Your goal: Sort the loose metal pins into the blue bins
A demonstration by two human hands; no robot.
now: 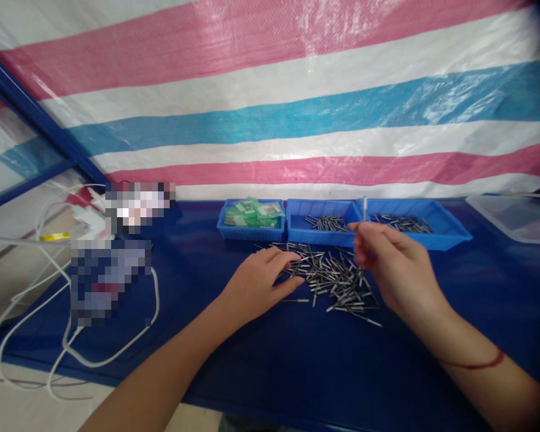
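A loose pile of metal blind rivets (pixel 337 279) lies on the dark blue tabletop. At its left edge rests my left hand (pixel 263 279), thumb and fingers apart, with the fingertips reaching over some of the rivets. My right hand (pixel 393 264) is raised above the right side of the pile. Its fingers are pinched on one blind rivet (pixel 365 209), whose pale end points up in front of the blue bins. Behind the pile, the middle blue bin (pixel 297 231) and the right blue bin (pixel 450 234) each contain more rivets.
The left blue bin (pixel 252 233) has small green-and-clear packets in it. A clear plastic lid or tray (pixel 513 219) lies at the far right. White cables (pixel 155 300) loop over the table's left side beside blurred-out items. A striped plastic sheet (pixel 270 126) hangs behind.
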